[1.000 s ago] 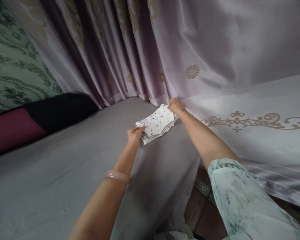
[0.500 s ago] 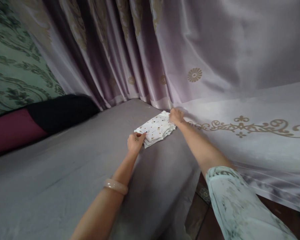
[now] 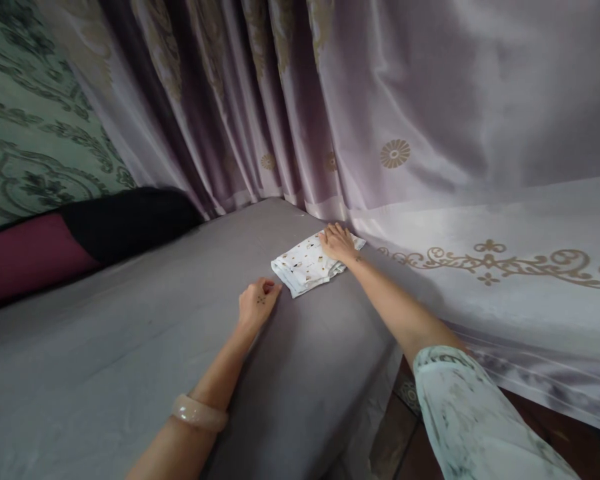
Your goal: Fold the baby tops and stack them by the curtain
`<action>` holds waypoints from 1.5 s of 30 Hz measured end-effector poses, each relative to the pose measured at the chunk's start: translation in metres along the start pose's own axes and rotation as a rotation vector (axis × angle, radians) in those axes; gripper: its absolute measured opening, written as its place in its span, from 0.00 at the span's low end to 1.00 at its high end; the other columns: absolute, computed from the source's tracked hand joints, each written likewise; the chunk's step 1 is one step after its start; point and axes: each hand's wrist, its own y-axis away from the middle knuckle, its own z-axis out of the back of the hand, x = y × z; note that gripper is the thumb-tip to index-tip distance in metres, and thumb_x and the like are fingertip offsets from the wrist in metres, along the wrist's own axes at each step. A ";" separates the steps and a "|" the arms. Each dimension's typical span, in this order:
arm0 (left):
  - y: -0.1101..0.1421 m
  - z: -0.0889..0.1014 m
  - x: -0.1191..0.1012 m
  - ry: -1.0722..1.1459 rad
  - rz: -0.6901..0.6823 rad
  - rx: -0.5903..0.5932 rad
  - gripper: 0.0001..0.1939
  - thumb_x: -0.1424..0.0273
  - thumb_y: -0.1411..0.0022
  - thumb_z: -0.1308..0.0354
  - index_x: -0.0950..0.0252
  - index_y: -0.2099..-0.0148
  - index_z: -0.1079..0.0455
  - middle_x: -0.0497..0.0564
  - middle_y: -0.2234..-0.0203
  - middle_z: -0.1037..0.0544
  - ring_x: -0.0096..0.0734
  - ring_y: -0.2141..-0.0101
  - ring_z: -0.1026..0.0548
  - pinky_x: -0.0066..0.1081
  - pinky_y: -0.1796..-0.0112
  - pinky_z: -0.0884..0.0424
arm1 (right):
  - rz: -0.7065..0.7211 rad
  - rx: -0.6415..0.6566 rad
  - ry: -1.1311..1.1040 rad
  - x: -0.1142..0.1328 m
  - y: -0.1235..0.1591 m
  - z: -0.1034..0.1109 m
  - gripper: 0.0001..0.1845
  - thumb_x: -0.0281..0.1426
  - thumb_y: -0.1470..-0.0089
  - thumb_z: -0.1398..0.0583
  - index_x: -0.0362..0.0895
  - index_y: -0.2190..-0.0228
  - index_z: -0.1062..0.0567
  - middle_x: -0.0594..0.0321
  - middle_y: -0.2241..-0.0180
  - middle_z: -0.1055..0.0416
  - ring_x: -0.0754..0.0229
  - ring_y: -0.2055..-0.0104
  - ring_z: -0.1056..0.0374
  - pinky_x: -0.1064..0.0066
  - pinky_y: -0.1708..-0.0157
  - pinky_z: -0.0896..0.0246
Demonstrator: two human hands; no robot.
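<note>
A folded white garment (image 3: 305, 261) with small brown and dark prints lies on the grey sheet (image 3: 180, 320); its exact kind I cannot make out. Layered edges show along its near side. My right hand (image 3: 337, 241) rests on its far right part, palm down and fingers stretched out, covering some of the print. Just off the garment's near left corner is my left hand (image 3: 257, 303), apart from the cloth. Its fingers are loosely curled, with a small gap to the thumb and nothing visible between them.
Mauve curtains (image 3: 420, 87) with gold patterns hang behind and to the right of the sheet-covered surface. A dark red and black padded item (image 3: 80, 243) lies along the left side, below green patterned wallpaper (image 3: 35, 127). Tiled floor (image 3: 395, 433) shows at lower right.
My left hand has let go of the garment's left corner and drawn back toward me. My right hand has moved from the far right edge onto the garment's top and flattened.
</note>
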 end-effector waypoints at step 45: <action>0.174 0.205 0.248 -0.299 0.395 -0.303 0.17 0.62 0.42 0.50 0.64 0.57 0.26 0.56 0.63 0.22 0.38 0.61 0.25 0.31 0.58 0.33 | 0.483 -0.056 -0.027 0.092 0.056 -0.031 0.37 0.42 0.41 0.63 0.36 0.38 0.41 0.45 0.37 0.45 0.47 0.34 0.53 0.46 0.37 0.64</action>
